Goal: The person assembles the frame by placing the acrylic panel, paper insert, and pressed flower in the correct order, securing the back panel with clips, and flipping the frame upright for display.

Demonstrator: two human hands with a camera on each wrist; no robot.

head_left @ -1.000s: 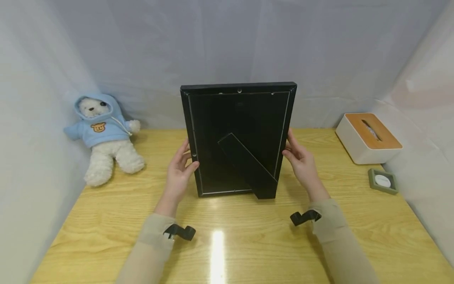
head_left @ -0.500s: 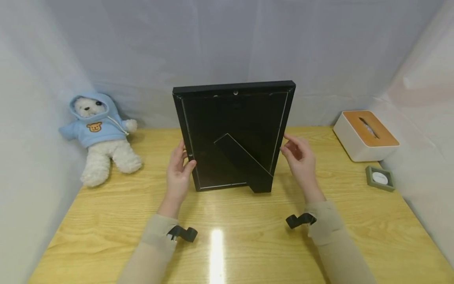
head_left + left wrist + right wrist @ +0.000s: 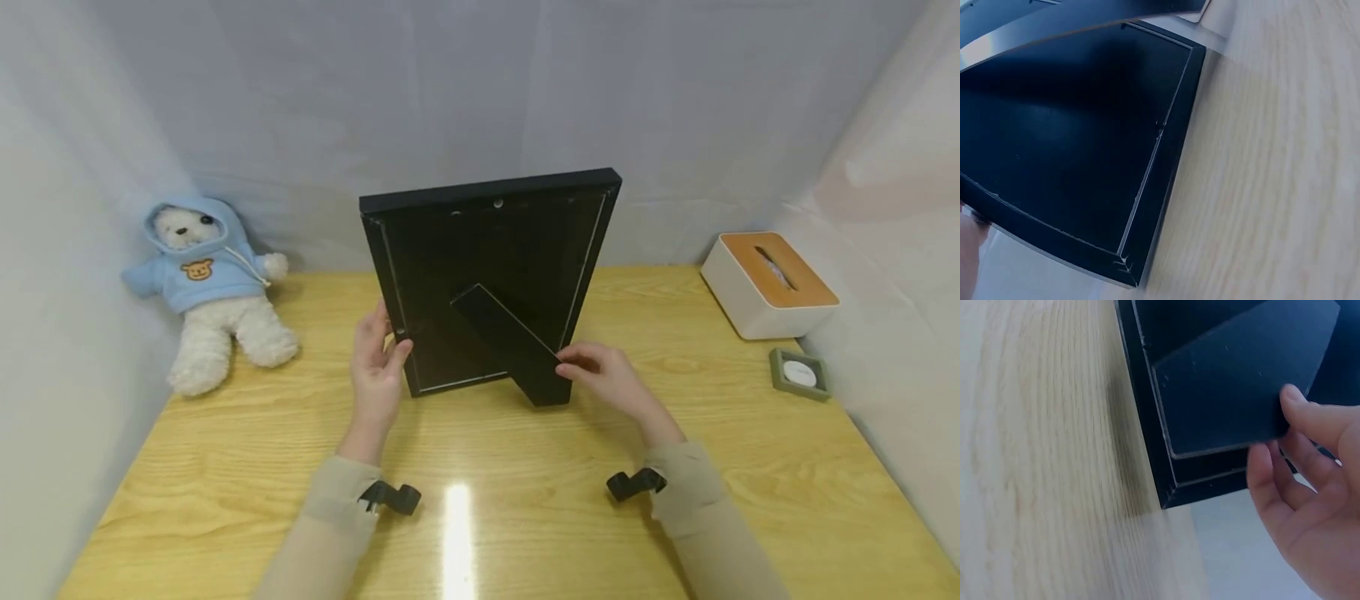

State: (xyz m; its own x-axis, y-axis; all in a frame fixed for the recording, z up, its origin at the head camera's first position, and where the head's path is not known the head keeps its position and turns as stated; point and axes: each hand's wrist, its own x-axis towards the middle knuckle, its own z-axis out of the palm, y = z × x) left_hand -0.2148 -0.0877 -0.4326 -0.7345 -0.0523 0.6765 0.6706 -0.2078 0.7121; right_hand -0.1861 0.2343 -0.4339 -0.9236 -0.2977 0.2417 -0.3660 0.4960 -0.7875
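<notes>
A black picture frame [image 3: 427, 258] stands at the middle of the table, its back towards me and its top leaning my way. My left hand [image 3: 375, 375] grips its left edge, thumb on the back and fingers behind. From the back panel a black easel leg [image 3: 517, 342] slants down to the right. My right hand [image 3: 611, 383] pinches that leg's right edge; in the right wrist view the thumb lies on the leg [image 3: 1241, 381] and the fingers curl beneath it. The left wrist view shows a lower corner of the frame [image 3: 1072, 144]. The frame's front is hidden.
A white plush toy [image 3: 213, 292] in a blue hoodie leans against the left wall. At the right are a white tissue box [image 3: 757, 300] with a wooden lid and a small green tray [image 3: 780, 383] holding a white oval piece. Cloth walls surround the wooden table [image 3: 525, 517].
My right hand has left the frame's right edge, moved down and left, and taken hold of the easel leg. The frame has turned slightly and leans more towards me; my left hand keeps its grip.
</notes>
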